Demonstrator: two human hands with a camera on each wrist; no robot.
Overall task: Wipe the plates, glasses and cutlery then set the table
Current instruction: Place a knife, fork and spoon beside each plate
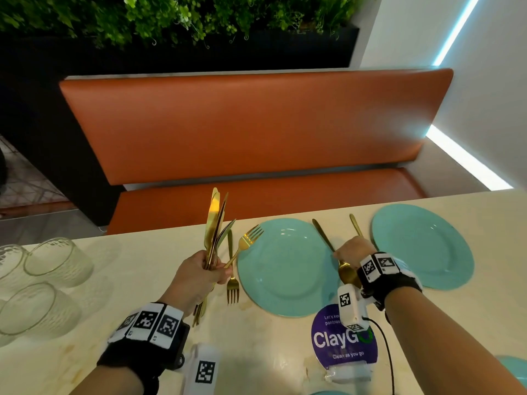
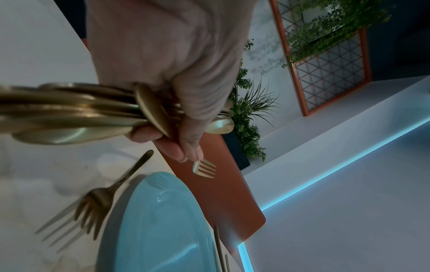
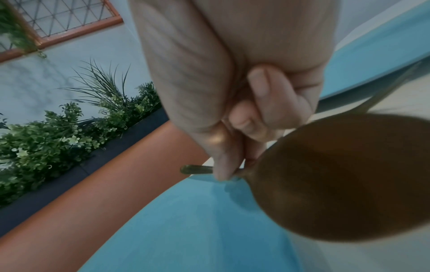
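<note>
Gold cutlery is split between our two hands and the pale tabletop [image 1: 285, 346]. Our left hand [image 1: 196, 276] is clenched around a bundle of cutlery [image 1: 214, 226], knives and a fork fanning up and away from us, the handles sticking out below the fist. Just right of that hand a gold fork [image 1: 232, 269] lies flat, tines toward us, beside the left edge of a teal plate [image 1: 288, 266]. Our right hand [image 1: 355, 248] pinches a gold spoon [image 1: 346, 273] by its handle between the thumb and curled fingers, bowl toward us, low between this plate and a second teal plate [image 1: 422, 243] to the right. A second gold handle [image 1: 356, 224] shows beyond the right hand. Clear glasses [image 1: 58, 260] stand upside down at the far left. Near us sits a purple ClayGo sign [image 1: 342, 342]. Beyond the tabletop runs an orange bench seat [image 1: 251, 126].
</note>
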